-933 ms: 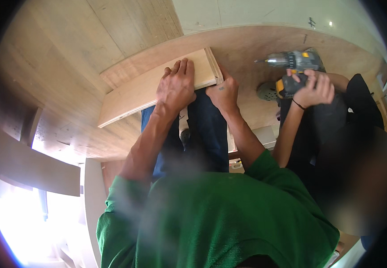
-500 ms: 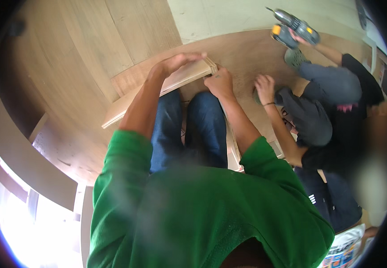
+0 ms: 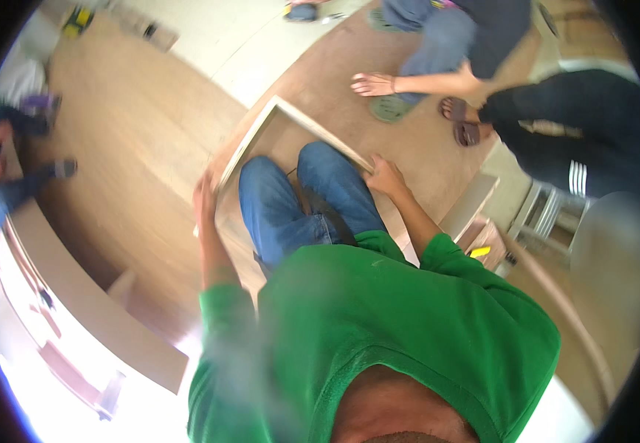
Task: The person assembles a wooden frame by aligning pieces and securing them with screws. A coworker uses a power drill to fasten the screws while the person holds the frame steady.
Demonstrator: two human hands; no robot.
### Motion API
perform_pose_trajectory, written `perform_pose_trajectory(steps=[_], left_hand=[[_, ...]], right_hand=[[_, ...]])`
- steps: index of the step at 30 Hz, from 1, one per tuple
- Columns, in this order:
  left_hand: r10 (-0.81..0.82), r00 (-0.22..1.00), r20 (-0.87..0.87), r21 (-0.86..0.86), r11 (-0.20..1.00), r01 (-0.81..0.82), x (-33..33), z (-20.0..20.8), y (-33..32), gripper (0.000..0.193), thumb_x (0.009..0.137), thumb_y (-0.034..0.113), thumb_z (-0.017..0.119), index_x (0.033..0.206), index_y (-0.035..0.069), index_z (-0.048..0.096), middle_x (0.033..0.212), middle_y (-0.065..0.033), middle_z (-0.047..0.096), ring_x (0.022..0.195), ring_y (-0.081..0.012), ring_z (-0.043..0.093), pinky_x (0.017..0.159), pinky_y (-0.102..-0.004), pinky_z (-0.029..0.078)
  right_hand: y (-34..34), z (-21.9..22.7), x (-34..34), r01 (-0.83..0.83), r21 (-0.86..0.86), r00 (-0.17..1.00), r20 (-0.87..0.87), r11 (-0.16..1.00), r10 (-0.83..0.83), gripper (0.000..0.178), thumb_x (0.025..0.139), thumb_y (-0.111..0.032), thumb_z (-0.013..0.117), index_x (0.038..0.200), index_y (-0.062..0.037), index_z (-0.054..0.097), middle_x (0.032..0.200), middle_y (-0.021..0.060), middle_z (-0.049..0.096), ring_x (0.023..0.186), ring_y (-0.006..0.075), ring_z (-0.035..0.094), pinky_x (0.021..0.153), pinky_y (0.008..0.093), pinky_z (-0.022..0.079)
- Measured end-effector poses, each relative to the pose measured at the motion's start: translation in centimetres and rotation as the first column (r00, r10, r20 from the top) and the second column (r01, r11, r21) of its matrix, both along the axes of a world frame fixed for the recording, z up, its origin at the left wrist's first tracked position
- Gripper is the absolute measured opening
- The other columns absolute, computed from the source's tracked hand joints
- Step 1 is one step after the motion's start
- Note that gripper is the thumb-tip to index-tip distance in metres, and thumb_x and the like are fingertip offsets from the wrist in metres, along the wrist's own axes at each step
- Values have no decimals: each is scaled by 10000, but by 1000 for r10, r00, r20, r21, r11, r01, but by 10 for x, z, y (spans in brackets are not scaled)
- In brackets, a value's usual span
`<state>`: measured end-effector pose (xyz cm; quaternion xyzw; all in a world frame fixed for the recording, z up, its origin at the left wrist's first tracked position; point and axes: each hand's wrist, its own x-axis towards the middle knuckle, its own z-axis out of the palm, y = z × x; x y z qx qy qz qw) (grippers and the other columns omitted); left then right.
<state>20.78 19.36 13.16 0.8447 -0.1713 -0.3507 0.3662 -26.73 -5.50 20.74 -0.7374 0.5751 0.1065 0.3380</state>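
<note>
Two pale wooden boards joined at a corner form an angled wooden frame (image 3: 320, 131) around my knees, its corner pointing away from me. My left hand (image 3: 203, 198) holds the left board near its near end, fingers along its outer side. On the right board, my right hand (image 3: 386, 176) grips the edge beside my right knee. Both arms are spread apart, and my fingertips are partly hidden by the boards.
Plywood sheeting (image 3: 150, 125) covers the floor. A co-worker's hand (image 3: 373, 84) hangs near green clogs (image 3: 391, 108) ahead right; another person in dark clothes (image 3: 571, 133) is farther right. A metal stepladder (image 3: 552, 218) lies at right. A long curved-looking panel (image 3: 98, 288) borders the left.
The frame has turned, its corner now pointing ahead. My hands have moved from that corner out along the two boards. My view has swung, and the co-worker's drill is mostly out of sight.
</note>
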Motion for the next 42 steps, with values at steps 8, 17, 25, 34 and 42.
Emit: perform_pose_trajectory(steps=[8, 17, 25, 34, 42], left_hand=[[-70, 996, 59, 137, 989, 61, 6, -29, 164, 715, 1015, 506, 782, 1573, 137, 531, 1224, -143, 764, 919, -281, 740, 574, -432, 492], [53, 985, 167, 379, 918, -114, 6, -9, 114, 253, 974, 186, 874, 1095, 8, 743, 782, -91, 711, 612, -198, 663, 458, -356, 493], [71, 984, 161, -37, 997, -66, 21, 5, 139, 246, 994, 201, 873, 1107, 1, 788, 878, -100, 778, 687, -207, 719, 554, -357, 553], [305, 897, -319, -39, 942, -334, 30, 27, 112, 319, 1020, 293, 859, 1228, 63, 782, 1120, -96, 804, 1039, -266, 769, 688, -437, 579], [91, 981, -174, -72, 992, -104, -20, 41, 53, 546, 1019, 383, 850, 1347, -29, 706, 1216, -197, 797, 990, -307, 809, 629, -388, 577]], right_hand=[[57, -46, -149, 93, 15, 977, -195, 996, -88, 456, 866, -112, 736, 1321, -107, 770, 1265, 231, 788, 1212, 415, 755, 1010, 560, 602], [57, -54, -154, 82, -41, 986, -144, 996, -87, 320, 881, -153, 779, 1189, -76, 818, 1195, 208, 813, 1207, 413, 759, 1028, 554, 597], [36, 65, -125, 39, -352, 999, 32, 935, -29, 199, 874, -172, 804, 1038, -62, 819, 1056, 199, 815, 1053, 428, 782, 920, 576, 591], [-4, 295, -45, -81, -851, 949, 93, 518, 302, 178, 820, -116, 794, 992, -74, 792, 951, 121, 796, 915, 357, 793, 720, 502, 605], [9, 462, 22, -144, -990, 845, -130, -14, 518, 141, 785, -106, 787, 922, -72, 795, 919, 61, 787, 899, 257, 804, 689, 423, 628]])
